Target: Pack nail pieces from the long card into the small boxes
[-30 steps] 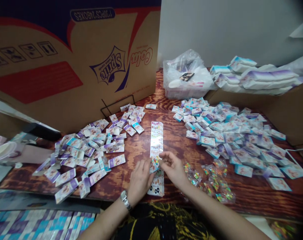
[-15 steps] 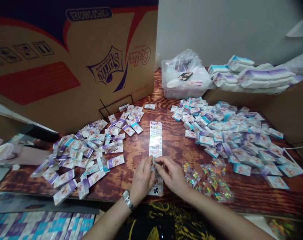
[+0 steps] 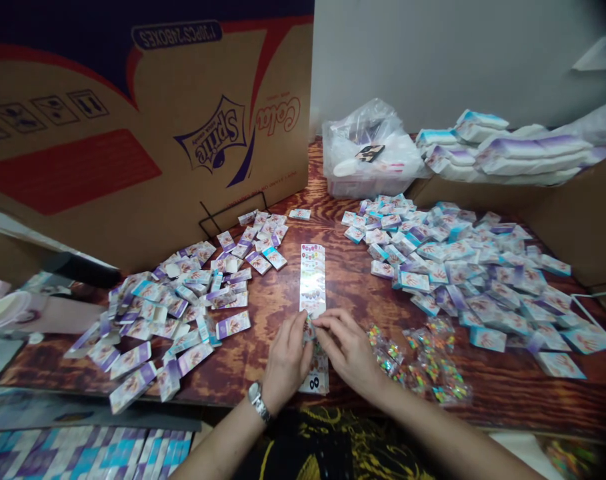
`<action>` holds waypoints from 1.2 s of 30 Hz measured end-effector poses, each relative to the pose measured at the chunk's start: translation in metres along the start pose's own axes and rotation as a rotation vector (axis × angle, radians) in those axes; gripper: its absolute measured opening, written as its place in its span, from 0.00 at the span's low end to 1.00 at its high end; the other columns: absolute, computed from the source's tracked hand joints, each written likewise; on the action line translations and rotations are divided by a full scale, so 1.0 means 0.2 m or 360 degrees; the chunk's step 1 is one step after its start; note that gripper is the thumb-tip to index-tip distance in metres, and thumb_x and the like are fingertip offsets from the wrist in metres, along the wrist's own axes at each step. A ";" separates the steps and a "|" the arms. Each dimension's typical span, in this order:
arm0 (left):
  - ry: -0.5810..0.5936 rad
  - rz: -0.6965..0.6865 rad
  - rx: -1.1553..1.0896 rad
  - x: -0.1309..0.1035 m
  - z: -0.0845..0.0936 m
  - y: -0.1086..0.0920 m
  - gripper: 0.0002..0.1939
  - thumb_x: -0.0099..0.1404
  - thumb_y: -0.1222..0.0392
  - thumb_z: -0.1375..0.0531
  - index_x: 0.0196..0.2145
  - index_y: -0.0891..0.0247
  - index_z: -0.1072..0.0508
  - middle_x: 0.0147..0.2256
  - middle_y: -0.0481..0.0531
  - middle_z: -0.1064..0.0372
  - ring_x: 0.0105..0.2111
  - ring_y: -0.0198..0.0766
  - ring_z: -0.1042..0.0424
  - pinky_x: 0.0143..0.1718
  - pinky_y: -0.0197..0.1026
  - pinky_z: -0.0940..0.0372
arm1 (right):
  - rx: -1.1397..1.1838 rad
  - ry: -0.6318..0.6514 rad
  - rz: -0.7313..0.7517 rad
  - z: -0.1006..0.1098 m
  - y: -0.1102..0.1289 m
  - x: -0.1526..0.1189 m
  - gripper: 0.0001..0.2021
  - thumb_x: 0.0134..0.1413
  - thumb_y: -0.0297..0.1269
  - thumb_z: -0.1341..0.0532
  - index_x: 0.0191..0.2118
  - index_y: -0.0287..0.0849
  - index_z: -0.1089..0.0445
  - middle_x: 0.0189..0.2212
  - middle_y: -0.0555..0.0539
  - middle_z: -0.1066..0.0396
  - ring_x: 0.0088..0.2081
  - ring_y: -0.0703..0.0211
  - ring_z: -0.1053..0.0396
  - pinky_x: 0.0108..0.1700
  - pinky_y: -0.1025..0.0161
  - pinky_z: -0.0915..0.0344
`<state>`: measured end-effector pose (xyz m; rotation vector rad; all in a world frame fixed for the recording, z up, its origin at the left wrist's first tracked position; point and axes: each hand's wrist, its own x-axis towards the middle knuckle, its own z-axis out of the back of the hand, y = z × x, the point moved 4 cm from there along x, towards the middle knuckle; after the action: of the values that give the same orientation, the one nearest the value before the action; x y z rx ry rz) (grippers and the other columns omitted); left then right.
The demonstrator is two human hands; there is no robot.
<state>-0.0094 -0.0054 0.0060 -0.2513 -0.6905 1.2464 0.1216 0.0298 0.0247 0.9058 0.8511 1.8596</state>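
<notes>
Both hands meet over a long printed paper strip (image 3: 313, 280), which lies lengthwise on the table in what looks like a stack. Between my fingertips is a small printed piece (image 3: 309, 328); whether it is a small box or a folded strip is hard to tell. My left hand (image 3: 287, 353), with a watch at the wrist, is closed round its left side. My right hand (image 3: 350, 350) pinches at its upper right edge. Close by on the right lie clear sachets of colourful candy (image 3: 433, 357). The fingers cover the strip's lower middle.
Small white, purple and blue boxes are heaped at left (image 3: 183, 300) and right (image 3: 447, 267). A big cardboard carton (image 3: 147, 147) stands at back left, a bag-lined plastic tub (image 3: 373, 183) at back centre. A pink cup (image 3: 47, 312) lies at the left edge.
My hands stay together over the strip, with only slight finger movement on the small piece. The whole view has shifted slightly; the heaps and sachets look the same.
</notes>
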 end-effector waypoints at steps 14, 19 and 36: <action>-0.0055 -0.0122 -0.0032 0.01 0.01 0.00 0.30 0.63 0.71 0.51 0.61 0.63 0.53 0.52 0.62 0.41 0.54 0.44 0.40 0.53 0.47 0.39 | 0.0146 0.0384 -0.0120 -0.02 -0.05 -0.02 0.10 0.60 0.37 0.47 0.42 0.43 0.31 0.61 0.39 0.50 0.60 0.51 0.47 0.58 0.51 0.45; 0.0145 -0.0096 -0.0135 0.03 0.02 -0.02 0.31 0.60 0.73 0.51 0.60 0.61 0.50 0.51 0.61 0.42 0.52 0.43 0.39 0.50 0.45 0.37 | -0.0161 0.0572 0.0251 0.03 0.01 0.03 0.08 0.59 0.34 0.46 0.41 0.41 0.32 0.51 0.39 0.41 0.53 0.54 0.41 0.53 0.56 0.39; 0.0008 -0.0204 -0.0110 0.01 0.02 -0.02 0.24 0.62 0.71 0.48 0.56 0.65 0.45 0.51 0.63 0.38 0.54 0.44 0.40 0.52 0.48 0.38 | -0.0056 0.0153 -0.0054 0.05 -0.02 0.02 0.16 0.59 0.33 0.47 0.53 0.44 0.44 0.41 0.44 0.30 0.41 0.56 0.30 0.42 0.60 0.33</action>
<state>-0.0089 -0.0062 0.0113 -0.2630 -0.7348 1.1005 0.1295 0.0373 0.0275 0.7808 0.8844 1.8952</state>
